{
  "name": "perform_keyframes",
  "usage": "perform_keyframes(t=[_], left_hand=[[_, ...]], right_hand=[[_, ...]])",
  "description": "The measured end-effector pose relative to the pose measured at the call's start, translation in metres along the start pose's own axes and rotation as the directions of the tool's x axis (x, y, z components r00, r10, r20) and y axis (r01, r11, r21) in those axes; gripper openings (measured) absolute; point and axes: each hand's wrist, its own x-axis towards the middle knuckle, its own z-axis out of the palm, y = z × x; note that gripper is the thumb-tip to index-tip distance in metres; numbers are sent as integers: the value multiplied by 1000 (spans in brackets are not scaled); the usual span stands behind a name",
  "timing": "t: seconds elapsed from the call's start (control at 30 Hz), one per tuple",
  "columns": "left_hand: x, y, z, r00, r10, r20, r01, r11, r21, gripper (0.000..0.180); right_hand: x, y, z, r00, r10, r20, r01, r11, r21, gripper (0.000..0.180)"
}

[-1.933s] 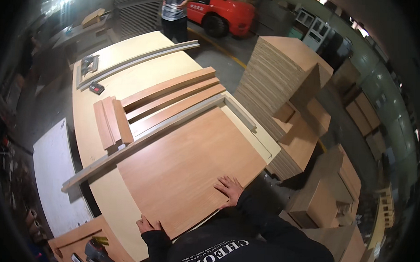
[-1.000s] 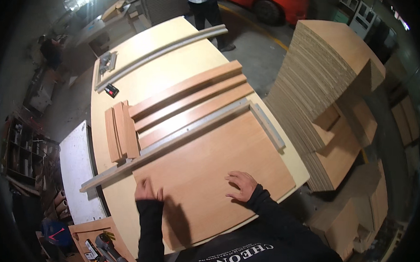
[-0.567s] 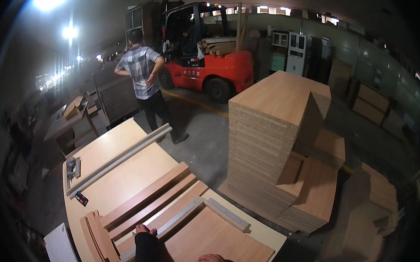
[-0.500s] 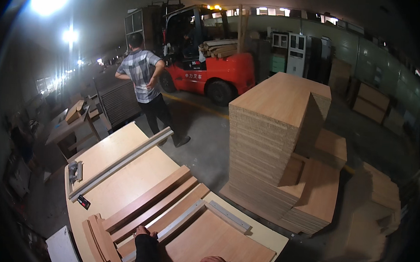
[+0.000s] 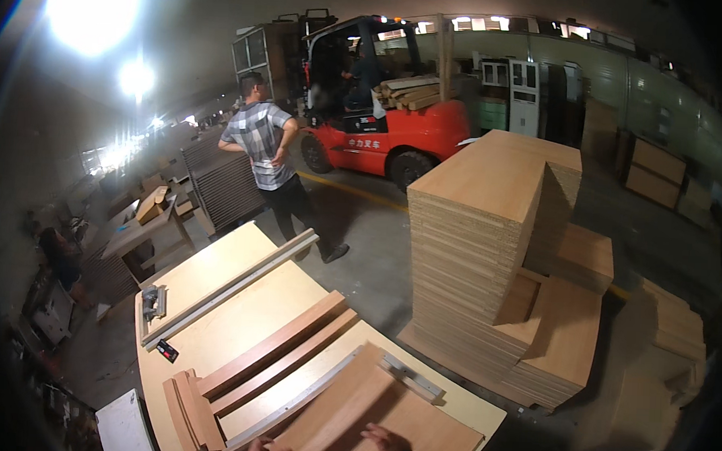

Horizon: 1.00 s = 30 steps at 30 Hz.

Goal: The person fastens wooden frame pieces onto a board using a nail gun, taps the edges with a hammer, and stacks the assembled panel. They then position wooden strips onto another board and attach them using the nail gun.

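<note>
At the lower edge, my left hand (image 5: 267,449) is closed on the near left side of a flat wooden strip (image 5: 341,406); part of this hand is cut off by the frame. The strip lies slanted over a light brown wooden panel (image 5: 428,434). Just right of the strip, my right hand (image 5: 382,446) has its fingers spread over the panel and grips nothing. A metal-faced straight bar (image 5: 309,396) runs along the panel's left side, and a short bar with holes (image 5: 412,378) lies across its far end. Two long wooden strips (image 5: 279,347) lie farther left.
Shorter strips (image 5: 192,411), a long rail (image 5: 229,288), a nail gun (image 5: 153,301) and a small black-and-red item (image 5: 167,350) lie on the pale worktable (image 5: 248,321). Stacked boards (image 5: 473,230) stand to the right. Beyond are a person (image 5: 260,140) and a red forklift (image 5: 381,142).
The wooden strip nearest the metal-faced bar has moved right onto the panel. My left hand has shifted down with it. My right hand has risen slightly and spread its fingers.
</note>
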Motion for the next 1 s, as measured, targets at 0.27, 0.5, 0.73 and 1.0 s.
perform_keyframes(t=[0.27, 0.5, 0.73, 1.0], left_hand=[[-93, 43, 15, 988, 152, -3, -151, 984, 97, 61], [-57, 109, 24, 789, 460, -407, -247, 845, 474, 20], [-61, 64, 25, 684, 289, -670, -44, 933, 358, 38], [-82, -51, -39, 613, -432, -662, 497, 862, -101, 70]], right_hand=[[1, 24, 27, 936, 315, 159, -242, 901, -361, 88], [77, 70, 51, 757, 289, 585, 118, 821, -558, 83], [89, 81, 52, 675, 198, 711, 180, 890, -419, 91], [193, 109, -3, 844, 353, 403, -3, 755, -656, 122]])
